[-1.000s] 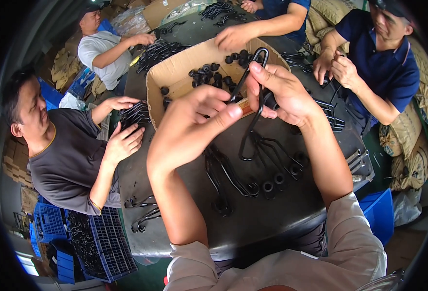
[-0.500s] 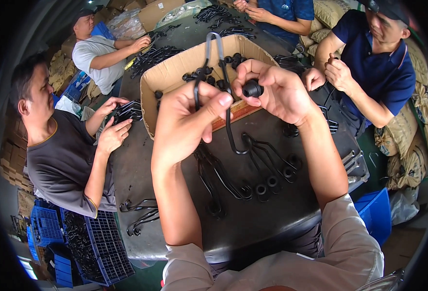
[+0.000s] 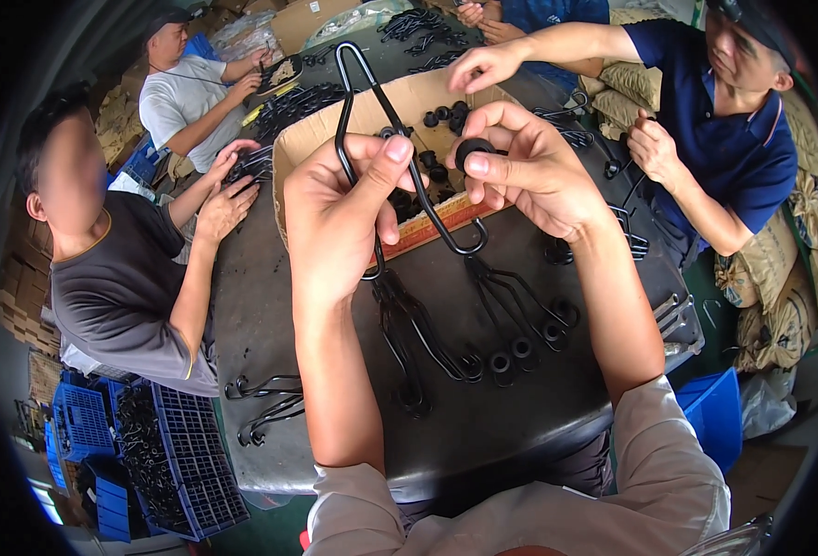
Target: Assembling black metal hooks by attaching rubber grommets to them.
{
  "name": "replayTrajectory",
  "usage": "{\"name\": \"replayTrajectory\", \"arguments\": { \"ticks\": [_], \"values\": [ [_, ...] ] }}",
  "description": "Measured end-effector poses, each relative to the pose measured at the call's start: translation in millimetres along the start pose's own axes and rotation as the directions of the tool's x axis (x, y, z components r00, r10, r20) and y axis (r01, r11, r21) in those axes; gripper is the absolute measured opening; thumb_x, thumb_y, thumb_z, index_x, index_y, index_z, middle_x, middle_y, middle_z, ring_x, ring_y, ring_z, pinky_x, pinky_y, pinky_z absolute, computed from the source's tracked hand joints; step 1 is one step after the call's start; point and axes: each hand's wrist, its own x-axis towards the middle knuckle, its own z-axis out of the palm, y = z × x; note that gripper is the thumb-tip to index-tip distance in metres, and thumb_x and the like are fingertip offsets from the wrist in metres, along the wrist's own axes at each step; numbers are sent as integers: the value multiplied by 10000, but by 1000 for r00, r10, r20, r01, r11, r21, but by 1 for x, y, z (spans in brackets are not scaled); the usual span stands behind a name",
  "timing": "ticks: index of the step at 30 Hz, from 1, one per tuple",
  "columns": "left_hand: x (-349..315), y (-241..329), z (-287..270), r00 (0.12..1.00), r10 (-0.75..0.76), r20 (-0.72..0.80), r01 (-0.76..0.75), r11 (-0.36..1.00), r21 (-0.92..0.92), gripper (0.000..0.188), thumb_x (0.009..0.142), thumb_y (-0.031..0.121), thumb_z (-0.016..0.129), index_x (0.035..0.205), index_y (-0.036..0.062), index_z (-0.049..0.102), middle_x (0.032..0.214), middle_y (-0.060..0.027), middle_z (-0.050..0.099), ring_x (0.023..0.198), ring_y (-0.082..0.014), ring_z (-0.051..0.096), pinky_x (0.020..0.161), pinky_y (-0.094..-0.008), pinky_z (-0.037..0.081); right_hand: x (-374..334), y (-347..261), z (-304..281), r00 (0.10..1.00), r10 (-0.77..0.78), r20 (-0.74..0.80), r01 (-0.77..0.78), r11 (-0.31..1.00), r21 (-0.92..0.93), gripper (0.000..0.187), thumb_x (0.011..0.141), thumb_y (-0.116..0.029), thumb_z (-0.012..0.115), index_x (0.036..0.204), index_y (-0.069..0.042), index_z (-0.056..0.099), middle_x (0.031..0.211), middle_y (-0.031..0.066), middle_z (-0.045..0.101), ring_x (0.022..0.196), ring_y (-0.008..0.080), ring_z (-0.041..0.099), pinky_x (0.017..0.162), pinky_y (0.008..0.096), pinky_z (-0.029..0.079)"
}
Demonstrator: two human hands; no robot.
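A black bent metal wire hook [image 3: 342, 113], looped at the top and curled at its lower ends, is pinched between the thumb and fingers of my left hand [image 3: 326, 213]. Just right of it, my right hand [image 3: 543, 185] grips a round black rubber bushing [image 3: 472, 153] with thumb and fingers, apart from the wire's curled end. Both hands are raised over the near side of an open cardboard box [image 3: 312, 139], where loose black rubber bushings [image 3: 442, 113] lie. Below my hands, several black wire hooks [image 3: 418, 324] rest on the table; some carry rubber bushings [image 3: 521, 348] at their ends.
The dark table [image 3: 483, 435] has more wire hooks [image 3: 275, 398] at its left edge. Co-workers sit around it; one person's arm [image 3: 557, 44] reaches across over the box. Blue crates [image 3: 196, 454] stand at lower left, a blue bin [image 3: 713, 417] and sacks [image 3: 768, 264] on the right.
The wire hook has tilted, its loop swinging left and its curled end rising toward my right hand. My right fingers have turned the bushing. A co-worker on the right has stretched an arm over the box.
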Motion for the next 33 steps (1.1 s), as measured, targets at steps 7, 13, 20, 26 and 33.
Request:
{"name": "replayTrajectory", "arguments": {
  "ticks": [7,13,20,26,33],
  "values": [
    [3,-3,-3,999,-13,-40,12,999,-36,233,985,218,676,865,19,678,774,-74,700,481,-43,505,422,-182,363,-3,-2,18,1000,23,-15,-24,994,-105,220,958,-135,702,1135,-16,647,948,19,691,779,90,681,630,202,524],
    [4,-4,-3,999,-33,-43,30,998,-58,243,983,223,680,851,18,671,779,-51,694,492,-47,513,423,-181,378,-2,7,24,997,-55,46,64,974,-219,214,935,-69,719,1127,2,657,1001,55,709,841,72,656,676,207,520],
    [8,-12,-4,998,-26,-61,18,992,-123,224,969,194,704,863,0,668,753,-40,685,444,-41,511,397,-178,365,-1,11,25,996,-82,44,88,981,-175,210,927,-17,713,1126,16,651,983,45,695,871,74,649,705,204,521],
    [9,-15,-4,998,-36,-55,27,986,-163,217,973,188,696,866,1,670,764,-49,689,443,-47,517,395,-178,371,0,14,24,994,-92,56,102,971,-218,212,925,-14,715,1126,27,660,961,33,692,850,61,637,688,200,508],
    [9,-15,-6,996,-64,-58,54,983,-173,214,973,188,695,871,1,672,772,-57,692,443,-55,518,400,-179,383,-2,12,26,997,-67,39,76,946,-315,245,914,-32,736,1150,9,685,909,2,678,794,40,601,672,185,478]
  ]
}}
